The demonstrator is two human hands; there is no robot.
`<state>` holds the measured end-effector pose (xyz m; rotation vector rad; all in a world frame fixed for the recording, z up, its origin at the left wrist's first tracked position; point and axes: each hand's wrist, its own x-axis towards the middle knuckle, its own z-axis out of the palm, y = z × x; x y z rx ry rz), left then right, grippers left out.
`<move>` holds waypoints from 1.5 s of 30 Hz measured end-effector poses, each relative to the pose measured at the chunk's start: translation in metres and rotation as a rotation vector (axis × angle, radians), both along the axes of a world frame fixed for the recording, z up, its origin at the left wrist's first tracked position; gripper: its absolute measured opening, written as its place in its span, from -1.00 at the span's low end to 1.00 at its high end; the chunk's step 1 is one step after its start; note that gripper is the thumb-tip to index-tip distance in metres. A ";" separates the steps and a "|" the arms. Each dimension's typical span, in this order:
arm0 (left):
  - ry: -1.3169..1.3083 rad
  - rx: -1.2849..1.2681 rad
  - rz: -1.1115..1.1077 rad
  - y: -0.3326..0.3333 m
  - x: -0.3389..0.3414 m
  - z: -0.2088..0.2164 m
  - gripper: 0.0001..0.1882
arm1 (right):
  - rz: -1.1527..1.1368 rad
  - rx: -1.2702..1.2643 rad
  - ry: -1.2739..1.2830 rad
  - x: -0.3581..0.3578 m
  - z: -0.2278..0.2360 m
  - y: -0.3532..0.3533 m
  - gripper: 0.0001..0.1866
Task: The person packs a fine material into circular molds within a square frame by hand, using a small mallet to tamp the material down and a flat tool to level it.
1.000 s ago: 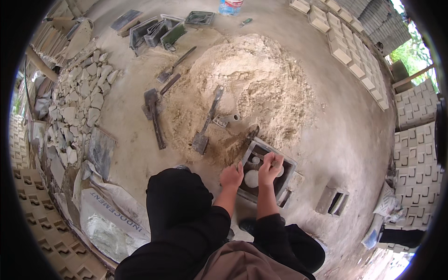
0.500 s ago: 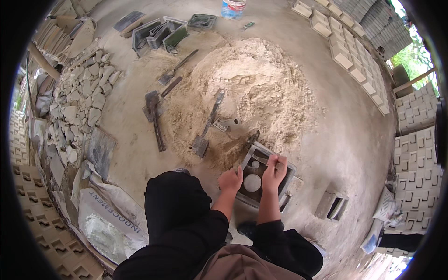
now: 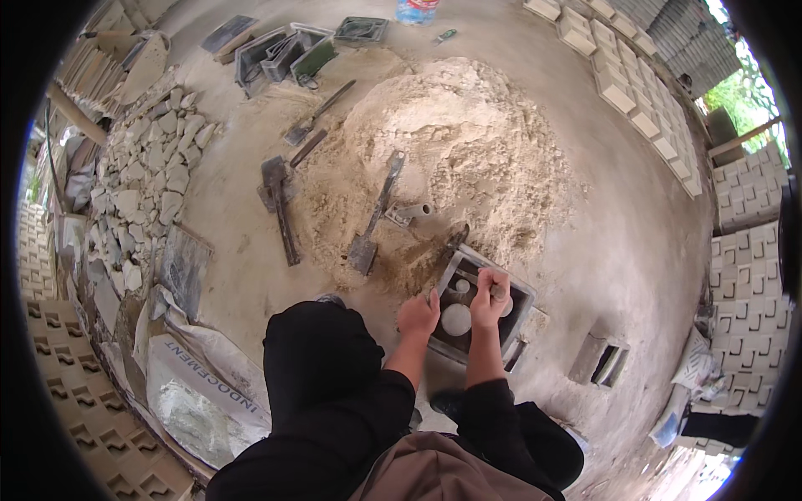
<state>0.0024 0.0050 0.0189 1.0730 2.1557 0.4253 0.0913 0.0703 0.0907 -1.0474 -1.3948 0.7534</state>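
A dark rectangular box mould (image 3: pixel 525 316) sits on the ground in front of me at the near edge of the sand pile. Inside it I see a large pale disc (image 3: pixel 456 321) and a smaller round knob (image 3: pixel 463 285). My left hand (image 3: pixel 418 316) is closed at the left wall of the mould; its fingers are mostly hidden. Over the mould's middle, my right hand (image 3: pixel 485 307) is wrapped round a short handle (image 3: pixel 499 292), whose rounded end shows beside the fingers. What the handle joins is hidden below the fist.
Beyond lies a pale sand pile (image 3: pixel 468 108), with a trowel (image 3: pixel 364 250) and a hammer-like tool (image 3: pixel 280 209) nearby. A hollow block (image 3: pixel 598 359) stands at right. Broken stones (image 3: pixel 142 184) and a cement sack (image 3: pixel 205 384) lie left; dark moulds (image 3: pixel 284 58) sit farther off.
My right hand has lowered its grip and tilted over the mould, and the handle's end now shows. The left hand stays at the mould's wall. The whole view has shifted slightly.
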 end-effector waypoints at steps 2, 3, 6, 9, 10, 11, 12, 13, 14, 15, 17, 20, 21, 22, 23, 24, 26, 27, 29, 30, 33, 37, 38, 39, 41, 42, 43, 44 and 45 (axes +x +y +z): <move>0.015 -0.012 0.010 -0.003 -0.005 -0.008 -0.43 | 0.103 -0.048 -0.010 -0.002 0.010 0.006 -0.92; 0.021 -0.018 0.015 -0.004 -0.007 -0.011 -0.43 | 0.150 -0.037 -0.034 0.000 0.017 0.016 -0.92; 0.028 0.006 -0.004 -0.003 -0.004 -0.005 -0.44 | 0.084 -0.039 0.055 0.002 0.034 0.014 -0.83; 0.075 0.047 0.010 -0.005 -0.005 -0.011 -0.44 | -0.007 0.003 0.031 -0.002 0.024 0.011 -0.85; 0.052 0.035 0.005 -0.002 0.000 -0.011 -0.44 | -0.056 -0.018 -0.031 0.002 0.009 0.012 -0.86; 0.040 0.018 0.010 -0.002 -0.002 -0.011 -0.45 | -0.094 -0.045 -0.082 -0.002 0.004 0.011 -0.86; 0.028 0.000 0.015 -0.001 -0.003 -0.012 -0.46 | -0.094 -0.077 -0.103 0.001 0.004 0.014 -0.89; 0.009 -0.009 0.010 -0.001 -0.004 -0.008 -0.46 | -0.092 -0.111 -0.122 0.002 0.014 0.019 -0.91; -0.010 -0.019 0.004 -0.001 -0.005 -0.004 -0.46 | -0.090 -0.146 -0.142 0.003 0.020 0.024 -0.92; -0.030 -0.029 -0.001 0.000 -0.005 0.000 -0.45 | -0.169 -0.135 -0.043 0.004 0.021 0.027 -0.92; -0.007 -0.027 0.008 -0.002 -0.007 -0.002 -0.45 | -0.187 -0.085 0.153 -0.001 0.030 0.023 -0.90; 0.027 0.004 0.017 -0.003 -0.003 -0.007 -0.45 | -0.211 -0.074 0.094 0.000 0.027 0.018 -0.86; 0.037 0.027 0.017 -0.001 -0.001 -0.008 -0.44 | -0.184 -0.062 0.005 0.004 0.011 0.021 -0.83; 0.025 0.009 0.009 -0.001 -0.002 -0.009 -0.45 | -0.147 -0.052 -0.078 -0.001 0.011 0.024 -0.80; 0.014 -0.007 0.002 -0.002 -0.004 -0.009 -0.45 | -0.101 -0.092 -0.101 -0.001 0.014 0.022 -0.80; 0.001 -0.024 -0.005 -0.002 -0.007 -0.010 -0.45 | -0.112 -0.048 -0.064 -0.002 0.016 0.020 -0.81; -0.004 -0.030 0.002 -0.003 -0.006 -0.006 -0.46 | -0.117 0.036 0.006 -0.004 0.021 0.015 -0.82; -0.007 -0.033 0.006 -0.002 -0.006 -0.004 -0.46 | -0.072 0.100 0.069 -0.004 0.024 0.015 -0.84; 0.016 -0.003 -0.004 -0.002 -0.001 -0.005 -0.44 | -0.105 0.031 0.014 -0.004 0.009 0.018 -0.84; 0.027 0.016 -0.015 -0.002 0.000 -0.005 -0.43 | -0.126 0.000 -0.013 -0.003 0.002 0.018 -0.84; 0.014 -0.021 -0.014 -0.004 -0.007 -0.015 -0.43 | -0.099 -0.045 -0.025 -0.004 0.010 0.028 -0.85; 0.019 0.000 -0.025 -0.004 -0.003 -0.011 -0.43 | -0.178 0.068 0.038 -0.007 0.027 0.030 -0.87; 0.023 0.015 -0.016 -0.002 -0.001 -0.011 -0.43 | -0.204 0.113 0.072 -0.006 0.026 0.025 -0.87; 0.027 0.031 -0.009 -0.004 0.000 -0.011 -0.42 | -0.216 0.005 -0.039 0.000 0.010 0.024 -0.86; 0.040 -0.001 -0.013 -0.002 -0.002 -0.018 -0.43 | -0.175 0.014 -0.115 -0.006 0.008 0.034 -0.84; 0.047 -0.016 -0.015 -0.003 -0.004 -0.021 -0.43 | -0.154 0.019 -0.153 -0.008 0.007 0.039 -0.83; 0.043 -0.012 -0.017 -0.003 -0.004 -0.019 -0.43 | -0.108 -0.008 -0.090 -0.009 0.014 0.047 -0.82; 0.039 -0.008 -0.017 -0.004 -0.004 -0.017 -0.43 | -0.125 -0.001 -0.021 -0.010 0.020 0.048 -0.82; 0.035 -0.003 -0.017 -0.002 -0.005 -0.015 -0.43 | -0.141 0.004 0.048 -0.009 0.027 0.048 -0.83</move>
